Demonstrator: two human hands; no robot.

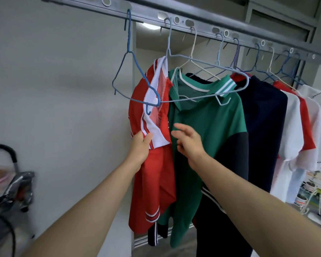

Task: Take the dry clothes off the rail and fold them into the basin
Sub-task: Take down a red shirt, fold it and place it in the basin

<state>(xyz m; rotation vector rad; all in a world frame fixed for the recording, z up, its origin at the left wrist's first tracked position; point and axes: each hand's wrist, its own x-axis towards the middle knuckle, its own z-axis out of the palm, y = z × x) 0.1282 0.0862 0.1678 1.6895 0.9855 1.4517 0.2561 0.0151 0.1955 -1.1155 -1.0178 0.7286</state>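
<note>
1. Red with white panels and striped trim, the red shirt (152, 182) hangs at the left end of the row of clothes under the grey metal rail (193, 25). Its top is draped on a pale blue hanger (202, 62).
2. My left grip (140, 145) pinches the shirt's white, red-striped edge between thumb and fingers, partway down the garment.
3. My right grip (189, 143) is spread, fingers loose and apart, in front of the green shirt (211, 127) just beside the red one. I cannot tell whether it touches the cloth.
4. The green shirt has a striped collar and a dark navy sleeve.
5. A darker blue hanger (129, 34) hangs bare from the rail at the left, its lower end crossing the front of the red shirt's white panel.
6. Further right along the rail hang a navy garment (263, 117) and then white and red shirts (295, 127), on wire hangers.
7. A pale wall (63, 89) fills the left side.
</note>
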